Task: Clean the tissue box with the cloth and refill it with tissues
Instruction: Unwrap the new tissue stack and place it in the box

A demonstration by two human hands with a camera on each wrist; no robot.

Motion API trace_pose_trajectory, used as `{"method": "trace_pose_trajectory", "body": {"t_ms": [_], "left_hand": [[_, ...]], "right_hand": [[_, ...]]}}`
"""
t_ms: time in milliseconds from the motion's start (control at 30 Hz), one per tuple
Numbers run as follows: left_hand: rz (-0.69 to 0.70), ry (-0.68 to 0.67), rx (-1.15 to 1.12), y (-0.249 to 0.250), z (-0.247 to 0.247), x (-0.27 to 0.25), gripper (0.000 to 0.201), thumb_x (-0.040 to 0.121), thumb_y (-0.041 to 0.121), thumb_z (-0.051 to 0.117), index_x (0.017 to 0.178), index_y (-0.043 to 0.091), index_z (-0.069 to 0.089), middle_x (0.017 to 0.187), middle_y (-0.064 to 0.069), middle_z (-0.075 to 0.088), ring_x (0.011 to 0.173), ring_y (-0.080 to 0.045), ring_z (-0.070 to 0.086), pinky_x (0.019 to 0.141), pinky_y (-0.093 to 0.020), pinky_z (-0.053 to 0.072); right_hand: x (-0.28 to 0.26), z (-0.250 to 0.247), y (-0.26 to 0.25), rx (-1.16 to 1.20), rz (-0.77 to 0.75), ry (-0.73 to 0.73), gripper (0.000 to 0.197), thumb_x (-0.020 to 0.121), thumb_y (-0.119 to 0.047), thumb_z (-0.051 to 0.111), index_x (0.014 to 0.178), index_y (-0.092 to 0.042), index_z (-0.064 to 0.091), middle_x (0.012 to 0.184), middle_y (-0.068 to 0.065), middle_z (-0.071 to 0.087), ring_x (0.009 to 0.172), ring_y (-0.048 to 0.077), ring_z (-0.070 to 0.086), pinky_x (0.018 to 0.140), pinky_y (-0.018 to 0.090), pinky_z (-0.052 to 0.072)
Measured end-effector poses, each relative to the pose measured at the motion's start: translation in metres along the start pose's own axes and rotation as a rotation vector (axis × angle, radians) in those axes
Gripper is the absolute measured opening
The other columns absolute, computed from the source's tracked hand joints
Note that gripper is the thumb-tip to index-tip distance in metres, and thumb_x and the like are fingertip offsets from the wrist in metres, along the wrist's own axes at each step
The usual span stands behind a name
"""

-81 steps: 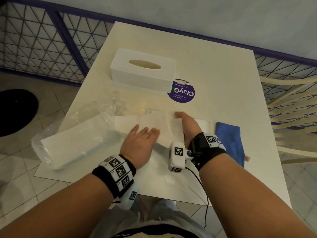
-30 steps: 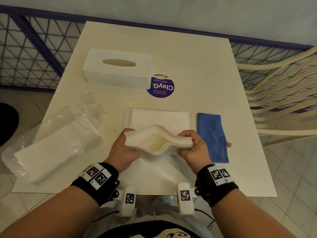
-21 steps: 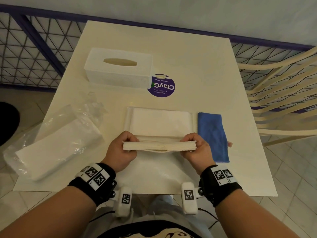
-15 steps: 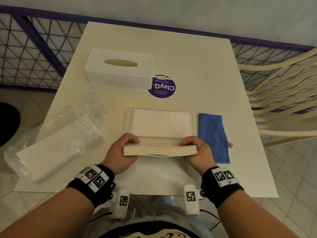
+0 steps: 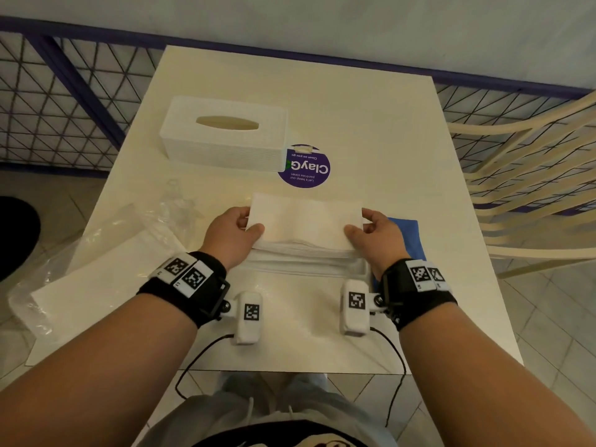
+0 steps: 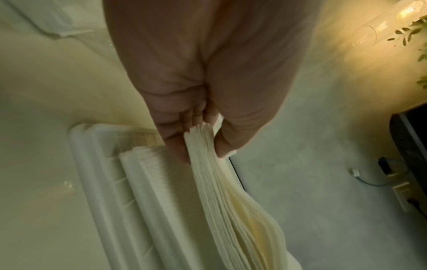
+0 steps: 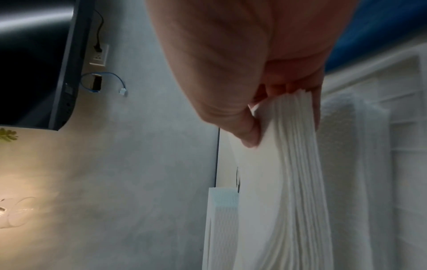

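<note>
Left hand (image 5: 230,235): thumb on top, fingers beneath, pinching the left end of the tissues (image 5: 306,225).
Right hand (image 5: 375,237): pinching the right end the same way, thumb on top.
Tissues: a flat white stack held level between both hands, just above the tray (image 5: 306,269).
Tray: the white box base, near the table's front edge, with more tissues lying in it.
Cloth (image 5: 408,235): blue, flat on the table (image 5: 371,130) just right of the tray, partly behind the right hand.
Box (image 5: 225,137): white cover with an oval slot, at the far left of the table.
Sticker (image 5: 304,167): purple disc touching the box's right corner; reads "ClayG", "Let's keep our pantries clean", "Clean as you go", upside down from here.
Bag (image 5: 96,266): clear plastic wrap with tissues inside, at the left.
</note>
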State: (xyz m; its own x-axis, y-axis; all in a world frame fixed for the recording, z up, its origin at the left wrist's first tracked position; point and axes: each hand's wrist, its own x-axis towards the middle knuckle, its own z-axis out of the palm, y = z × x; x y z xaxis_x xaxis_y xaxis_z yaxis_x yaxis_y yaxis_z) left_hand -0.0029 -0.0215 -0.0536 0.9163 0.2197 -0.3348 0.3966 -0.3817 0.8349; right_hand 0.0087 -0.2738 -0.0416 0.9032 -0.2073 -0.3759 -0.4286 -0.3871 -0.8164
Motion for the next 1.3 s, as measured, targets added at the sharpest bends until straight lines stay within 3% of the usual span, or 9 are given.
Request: {"method": "trace_pose_trajectory", "body": {"t_ms": [233,433,567,700,800,933,1100,1233,1300], "left_hand": [[0.108,0.078,0.315,-0.004,0.002,-0.009,0.060,0.085,0.028,0.064,0.140,0.024,0.041,0.135,-0.006,0.040,0.110,-0.022,0.055,0.098,-0.033,0.044],[0.255,0.127,0.366,-0.007,-0.014,-0.030,0.041,0.085,0.025,0.063,0.125,0.024,0.058,0.127,0.001,0.044,0.117,-0.020,0.048,0.101,-0.031,0.040],[0.260,0.263,0.443,-0.021,-0.058,-0.045,0.038,0.082,0.025,0.067,0.119,0.024,0.060,0.125,0.000,0.047,0.115,-0.023,0.049,0.102,-0.038,0.038],[0.157,0.433,0.586,-0.042,-0.105,-0.058,0.047,0.080,0.029,0.067,0.125,0.022,0.056,0.130,-0.006,0.048,0.117,-0.031,0.045,0.098,-0.046,0.031],[0.062,0.524,0.715,-0.064,-0.128,-0.068,0.059,0.079,0.045,0.053,0.132,0.020,0.049,0.137,-0.008,0.046,0.124,-0.032,0.039,0.101,-0.051,0.024],[-0.084,0.489,0.866,-0.092,-0.141,-0.080,0.059,0.092,0.050,0.037,0.143,0.021,0.036,0.151,-0.009,0.032,0.141,-0.027,0.019,0.110,-0.057,0.007],[-0.054,0.341,0.919,-0.118,-0.142,-0.085,0.067,0.091,0.057,0.018,0.151,0.027,0.017,0.161,-0.006,0.011,0.148,-0.025,0.002,0.113,-0.050,-0.005],[-0.089,0.285,0.932,-0.129,-0.142,-0.081,0.066,0.094,0.057,0.012,0.152,0.029,0.002,0.161,-0.008,-0.003,0.148,-0.026,-0.004,0.114,-0.049,-0.007],[-0.095,0.283,0.944,-0.134,-0.141,-0.080,0.068,0.092,0.058,0.009,0.152,0.027,0.003,0.161,-0.011,-0.002,0.147,-0.028,-0.002,0.114,-0.050,-0.007]], "right_hand": [[0.000,-0.004,-0.006,-0.205,-0.040,0.010,0.057,0.085,-0.022,0.065,0.138,-0.019,0.045,0.132,0.002,0.054,0.115,0.020,0.057,0.098,0.031,0.047],[-0.021,0.024,-0.027,-0.341,-0.276,0.033,0.036,0.083,-0.019,0.060,0.118,-0.023,0.061,0.126,0.002,0.055,0.116,0.023,0.053,0.099,0.037,0.046],[-0.038,0.079,-0.066,-0.367,-0.409,-0.223,0.027,0.086,-0.014,0.056,0.111,-0.018,0.066,0.110,0.001,0.065,0.093,0.014,0.059,0.082,0.018,0.040],[-0.045,0.150,-0.100,-0.473,-0.490,-0.511,0.032,0.091,-0.011,0.047,0.117,-0.015,0.066,0.119,0.004,0.067,0.107,0.019,0.061,0.085,0.017,0.040],[-0.048,0.198,-0.118,-0.649,-0.530,-0.654,0.039,0.091,-0.007,0.045,0.125,-0.015,0.062,0.131,0.004,0.061,0.121,0.022,0.056,0.102,0.025,0.042],[-0.047,0.237,-0.135,-0.801,-0.541,-0.782,0.042,0.088,-0.005,0.049,0.126,-0.019,0.062,0.134,0.004,0.058,0.122,0.023,0.054,0.101,0.026,0.042],[-0.050,0.261,-0.147,-1.060,-0.719,-0.838,0.043,0.090,-0.015,0.047,0.133,-0.019,0.053,0.137,0.002,0.054,0.121,0.027,0.051,0.104,0.031,0.037],[-0.052,0.280,-0.148,-1.254,-0.680,-0.769,0.065,0.073,-0.058,0.063,0.122,-0.017,0.051,0.120,0.004,0.053,0.119,0.029,0.041,0.095,0.048,0.046],[-0.054,0.288,-0.149,-1.334,-0.687,-0.728,0.073,0.068,-0.063,0.063,0.120,-0.015,0.053,0.115,0.004,0.053,0.118,0.028,0.041,0.093,0.051,0.047]]}}
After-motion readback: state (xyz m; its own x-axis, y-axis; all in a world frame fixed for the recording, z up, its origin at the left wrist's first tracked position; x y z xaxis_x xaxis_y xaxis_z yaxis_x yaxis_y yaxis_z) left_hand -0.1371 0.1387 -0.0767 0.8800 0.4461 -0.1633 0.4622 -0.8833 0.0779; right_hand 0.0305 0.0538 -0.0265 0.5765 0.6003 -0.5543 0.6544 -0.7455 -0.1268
